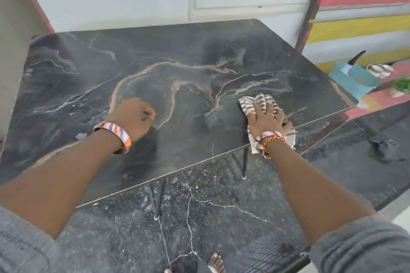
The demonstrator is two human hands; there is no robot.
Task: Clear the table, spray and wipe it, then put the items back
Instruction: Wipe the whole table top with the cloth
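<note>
The dark marble-patterned table [155, 68] fills the middle of the head view, with nothing standing on it. My right hand [267, 118] lies flat with fingers spread on a striped grey-and-white cloth [257, 102] near the table's front right edge; part of the cloth hangs over the edge. My left hand [133, 116] rests on the tabletop near the centre-left with fingers curled in, and nothing shows in it. Both wrists wear coloured bangles.
A striped red, yellow and white bench [355, 29] stands at the right; on it lie a teal mat [352, 80] with a knife [352, 62], plus pale sandals [379, 70]. A dark rag [383, 147] lies on the speckled floor. Wall and window are behind the table.
</note>
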